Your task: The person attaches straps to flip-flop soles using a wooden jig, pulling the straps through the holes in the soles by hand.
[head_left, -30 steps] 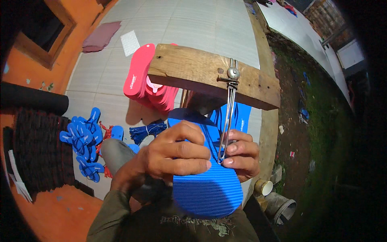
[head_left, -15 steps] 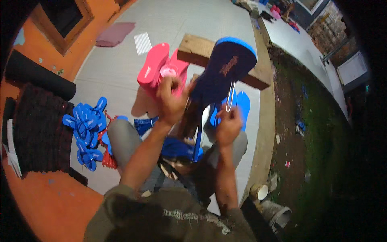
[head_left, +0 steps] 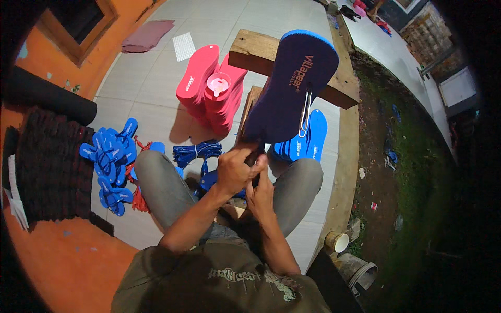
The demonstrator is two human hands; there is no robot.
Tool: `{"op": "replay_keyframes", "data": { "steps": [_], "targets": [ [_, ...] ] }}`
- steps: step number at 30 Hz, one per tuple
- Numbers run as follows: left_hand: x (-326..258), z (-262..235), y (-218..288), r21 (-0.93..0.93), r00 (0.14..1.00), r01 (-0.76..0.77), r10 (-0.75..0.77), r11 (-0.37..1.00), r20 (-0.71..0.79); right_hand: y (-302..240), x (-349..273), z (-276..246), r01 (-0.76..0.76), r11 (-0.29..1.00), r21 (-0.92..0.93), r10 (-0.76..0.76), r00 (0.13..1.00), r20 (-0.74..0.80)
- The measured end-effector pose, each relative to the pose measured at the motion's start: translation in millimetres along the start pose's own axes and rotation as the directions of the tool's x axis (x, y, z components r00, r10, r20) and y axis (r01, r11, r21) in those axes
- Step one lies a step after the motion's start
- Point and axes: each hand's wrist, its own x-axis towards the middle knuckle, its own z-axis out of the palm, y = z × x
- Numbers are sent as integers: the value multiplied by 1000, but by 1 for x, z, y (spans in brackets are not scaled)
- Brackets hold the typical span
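Note:
A dark navy flip-flop sole point(head_left: 290, 88) with a bright blue edge stands tilted in front of me, by a wooden stand. A bent metal wire tool point(head_left: 305, 117) sticks out of its face, with neither hand on it. Just below the sole's near end my two hands meet. My left hand point(head_left: 233, 169) is closed on a dark strap point(head_left: 255, 180) there. My right hand point(head_left: 261, 194) is closed beside it, fingers pinched on the same strap. The strap's ends are hidden by the fingers.
Pink soles point(head_left: 198, 78) are stacked ahead, a small pink-filled cup point(head_left: 218, 83) on top. Blue soles point(head_left: 315, 135) stand right, below a wooden beam point(head_left: 339, 94). Finished blue flip-flops point(head_left: 109, 154) pile up left, near bundled blue straps point(head_left: 197, 151). A floor edge point(head_left: 342, 172) runs along the right.
My right hand has let go of the wire tool and moved down and left to the strap. My left hand has come down from the sole's side to join it.

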Motion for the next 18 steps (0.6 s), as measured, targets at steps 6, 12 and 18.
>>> {"op": "replay_keyframes", "data": {
  "steps": [6,12,18],
  "targets": [
    [1,-8,5,-99,993,52,-62,994,-102,7,0,-27,-135,959,250,127,991,49],
    [3,-20,-6,-793,851,498,-374,351,369,9,3,-75,-303,876,376,331,944,-10],
    [3,-47,-4,-811,777,563,-234,-157,584,-12,-7,-53,-142,971,192,112,981,159]
  ]
}}
